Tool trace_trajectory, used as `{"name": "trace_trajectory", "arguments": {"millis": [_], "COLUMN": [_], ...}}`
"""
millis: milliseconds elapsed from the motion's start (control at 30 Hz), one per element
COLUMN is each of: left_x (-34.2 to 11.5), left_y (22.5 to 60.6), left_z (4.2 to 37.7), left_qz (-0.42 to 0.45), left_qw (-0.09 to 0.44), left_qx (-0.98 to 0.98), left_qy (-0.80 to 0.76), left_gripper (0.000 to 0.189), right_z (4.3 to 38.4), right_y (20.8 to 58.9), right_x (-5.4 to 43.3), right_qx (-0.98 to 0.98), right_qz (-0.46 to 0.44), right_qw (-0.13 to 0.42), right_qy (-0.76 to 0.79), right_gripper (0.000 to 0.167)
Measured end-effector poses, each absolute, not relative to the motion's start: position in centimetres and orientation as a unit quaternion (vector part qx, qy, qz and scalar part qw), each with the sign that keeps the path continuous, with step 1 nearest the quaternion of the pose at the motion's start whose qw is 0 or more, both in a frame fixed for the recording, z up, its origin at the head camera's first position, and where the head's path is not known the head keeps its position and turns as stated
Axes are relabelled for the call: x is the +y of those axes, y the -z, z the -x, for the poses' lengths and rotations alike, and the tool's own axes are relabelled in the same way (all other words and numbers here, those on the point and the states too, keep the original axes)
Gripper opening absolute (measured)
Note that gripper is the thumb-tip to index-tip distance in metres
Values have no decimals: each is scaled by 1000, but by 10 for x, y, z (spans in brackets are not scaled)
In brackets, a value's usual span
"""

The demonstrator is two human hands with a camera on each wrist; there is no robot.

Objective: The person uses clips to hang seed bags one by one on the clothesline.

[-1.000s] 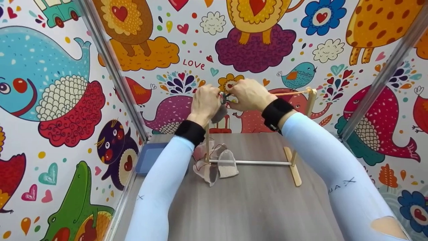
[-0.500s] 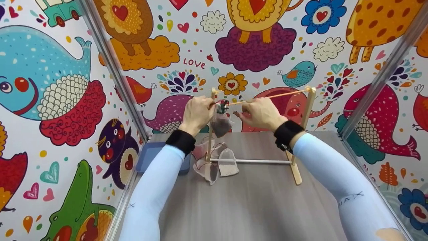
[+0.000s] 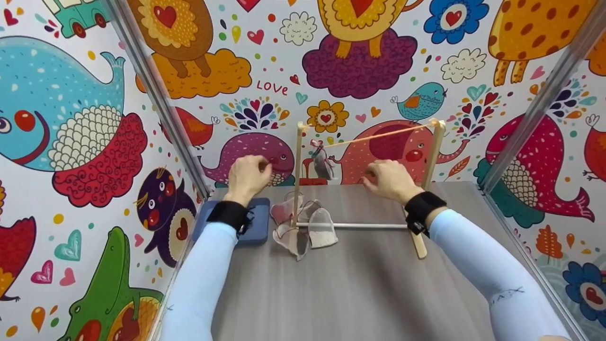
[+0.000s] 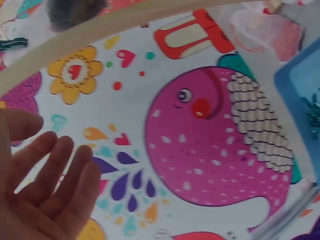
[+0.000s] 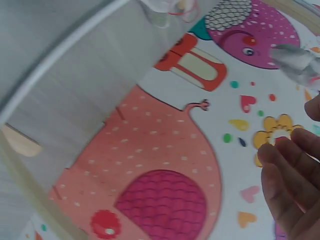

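Observation:
A small sheer bag (image 3: 324, 166) with dark contents hangs near the left end of an orange string (image 3: 378, 136), held by a dark clip (image 3: 318, 146) at its top. The string spans the two posts of a wooden frame (image 3: 432, 158). To the left of the near post, my left hand (image 3: 248, 177) is raised, fingers loosely bent and holding nothing; the left wrist view shows its fingers (image 4: 60, 165) apart from everything. My right hand (image 3: 390, 180) hovers below the string, right of the bag, also holding nothing, its fingers (image 5: 287, 180) relaxed.
Several sheer drawstring bags (image 3: 323, 232) lie around the foot of the frame's left post. A blue tray (image 3: 259, 227) with dark green clips (image 4: 314, 112) sits at the left. A pale rod (image 3: 364, 226) joins the frame's feet. Patterned walls enclose the table (image 3: 341, 293).
Both hands have let go at the string and drawn apart, downward and toward the sides. The bag, earlier between the hands, now hangs by itself and has turned.

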State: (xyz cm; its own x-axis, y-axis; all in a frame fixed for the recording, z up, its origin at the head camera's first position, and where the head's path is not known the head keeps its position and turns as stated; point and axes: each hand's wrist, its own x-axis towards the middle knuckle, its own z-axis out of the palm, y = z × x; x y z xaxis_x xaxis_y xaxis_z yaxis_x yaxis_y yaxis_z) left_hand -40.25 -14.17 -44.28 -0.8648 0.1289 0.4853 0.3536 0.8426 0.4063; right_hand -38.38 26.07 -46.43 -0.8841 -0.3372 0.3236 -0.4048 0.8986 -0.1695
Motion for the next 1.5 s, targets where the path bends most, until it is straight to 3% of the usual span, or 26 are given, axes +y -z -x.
{"name": "trace_trajectory", "arguments": {"millis": [233, 433, 567, 700, 867, 1133, 1500], "left_x": [-177, -203, -209, -204, -195, -194, -183], "left_y": [509, 574, 600, 617, 645, 683, 680], "left_z": [403, 401, 397, 394, 391, 380, 386], "left_qz": [70, 2, -42, -49, -56, -45, -54], "left_qw": [150, 41, -25, -58, -84, -133, -82], "left_qx": [-958, -979, -984, -982, -977, -968, -977], "left_qy": [234, 198, 174, 170, 190, 206, 189], "left_gripper": [21, 35, 35, 43, 64, 76, 70], "right_z": [375, 368, 365, 363, 359, 353, 357], "right_y": [507, 532, 543, 553, 564, 581, 591], "right_x": [276, 283, 283, 284, 283, 277, 273], "right_qx": [-972, -974, -975, -976, -976, -983, -981], "right_qz": [-148, -138, -136, -132, -133, -139, -133], "right_qw": [115, 94, 80, 65, 51, 58, 53], "right_qy": [-144, -154, -157, -159, -164, -108, -132], "right_gripper": [36, 43, 45, 46, 50, 46, 43]}}
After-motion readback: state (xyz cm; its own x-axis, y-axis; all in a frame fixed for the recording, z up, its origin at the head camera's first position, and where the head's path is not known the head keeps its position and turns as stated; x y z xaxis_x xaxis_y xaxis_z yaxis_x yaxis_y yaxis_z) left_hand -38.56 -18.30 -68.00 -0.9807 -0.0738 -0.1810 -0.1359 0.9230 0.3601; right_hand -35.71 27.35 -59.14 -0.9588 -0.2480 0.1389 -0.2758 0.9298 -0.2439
